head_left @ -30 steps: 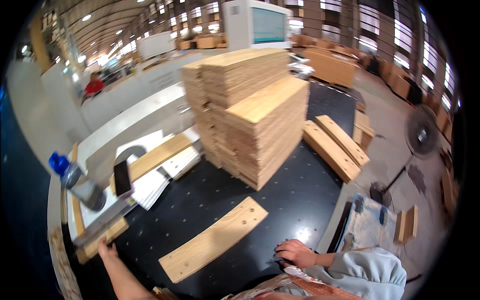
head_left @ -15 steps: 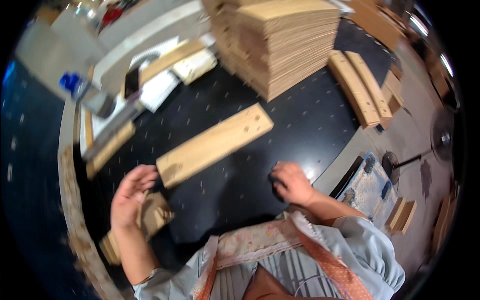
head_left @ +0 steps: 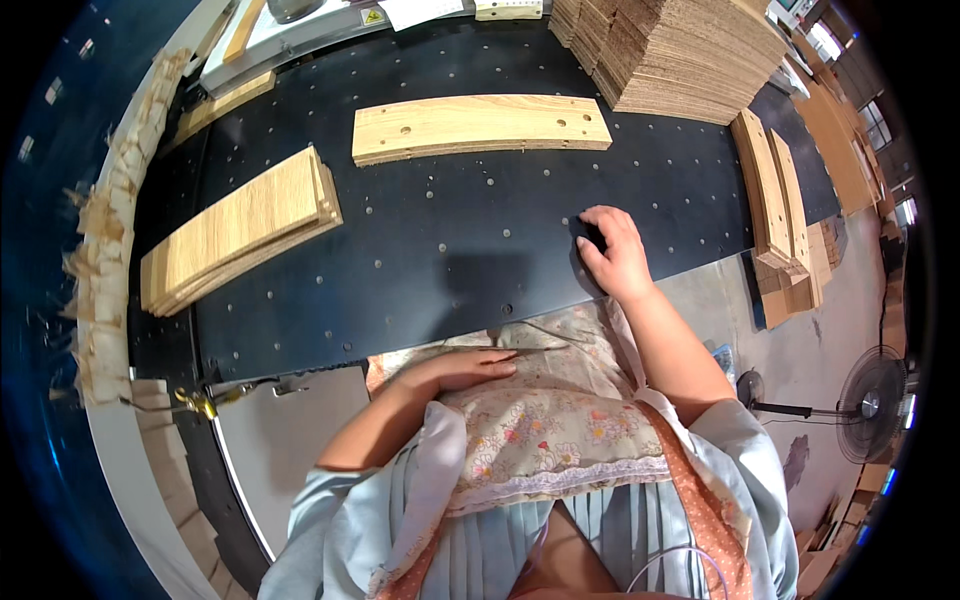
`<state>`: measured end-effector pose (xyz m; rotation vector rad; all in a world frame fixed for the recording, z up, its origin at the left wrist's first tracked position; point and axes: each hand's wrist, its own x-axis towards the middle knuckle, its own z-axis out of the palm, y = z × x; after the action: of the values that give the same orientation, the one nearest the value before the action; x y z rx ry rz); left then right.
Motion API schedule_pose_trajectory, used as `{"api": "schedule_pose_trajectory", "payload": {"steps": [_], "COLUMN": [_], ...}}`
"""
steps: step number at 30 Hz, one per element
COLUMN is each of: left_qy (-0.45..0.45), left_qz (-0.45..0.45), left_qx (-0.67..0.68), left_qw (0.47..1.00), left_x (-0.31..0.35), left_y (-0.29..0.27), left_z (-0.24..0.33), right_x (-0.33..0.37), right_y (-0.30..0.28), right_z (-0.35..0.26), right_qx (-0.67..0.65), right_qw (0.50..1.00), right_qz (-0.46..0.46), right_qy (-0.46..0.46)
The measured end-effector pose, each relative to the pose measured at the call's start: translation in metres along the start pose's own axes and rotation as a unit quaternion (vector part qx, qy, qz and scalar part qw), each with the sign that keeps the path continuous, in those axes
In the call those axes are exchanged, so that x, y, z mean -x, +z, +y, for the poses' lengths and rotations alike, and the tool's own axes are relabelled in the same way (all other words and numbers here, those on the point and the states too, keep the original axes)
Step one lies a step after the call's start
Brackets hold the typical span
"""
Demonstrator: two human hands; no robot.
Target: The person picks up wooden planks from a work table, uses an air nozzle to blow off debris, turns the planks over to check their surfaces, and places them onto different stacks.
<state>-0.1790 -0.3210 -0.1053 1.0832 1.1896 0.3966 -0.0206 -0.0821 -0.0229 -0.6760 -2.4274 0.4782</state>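
The worktop [head_left: 400, 235] is black with pale dots; the long board [head_left: 480, 117], pale yellow with wood grain; the tall stack [head_left: 680, 65], tan-brown. The apron [head_left: 545, 430] is cream with pink and yellow flowers; the strap [head_left: 695, 490], orange with white dots; the sleeve [head_left: 748, 455], pale blue.

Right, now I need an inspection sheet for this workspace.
Surface: black table, dotted with small marks.
Job's things: drilled board lying crosswise beyond the hands; short board stack at left; tall stack at far right; two wooden pieces side by side near the right edge.
Clutter: papers at the far edge, partly cut off.
Hands: left hand, fingers extended, against the floral apron; right hand on the table, fingers bent, grip unclear.
Cables: thin purple cord over the clothing; purpose unclear.
Surroundings: standing fan at right.
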Motion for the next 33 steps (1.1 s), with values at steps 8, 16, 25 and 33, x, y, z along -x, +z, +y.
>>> {"api": "schedule_pose_trajectory", "payload": {"steps": [8,16,25,33], "left_qy": [-0.055,-0.033,-0.103,0.15], "left_qz": [-0.073,-0.116,-0.016,0.044], "left_qx": [0.182,0.116,-0.001,0.143], "left_qw": [0.979,0.986,0.995,0.977], "left_x": [0.04,0.002,-0.013,0.062], "left_y": [0.007,0.008,0.001,-0.016], "left_z": [0.059,0.045,0.042,0.077], "right_x": [0.001,0.008,0.005,0.007], "right_y": [0.001,-0.003,-0.006,-0.008], "right_z": [-0.002,0.009,0.01,0.013], "right_qx": [0.004,-0.05,-0.089,-0.104], "right_qw": [1.0,0.998,0.996,0.995], "right_qz": [0.009,0.026,0.017,0.0], "right_qy": [-0.018,-0.013,-0.007,-0.012]}}
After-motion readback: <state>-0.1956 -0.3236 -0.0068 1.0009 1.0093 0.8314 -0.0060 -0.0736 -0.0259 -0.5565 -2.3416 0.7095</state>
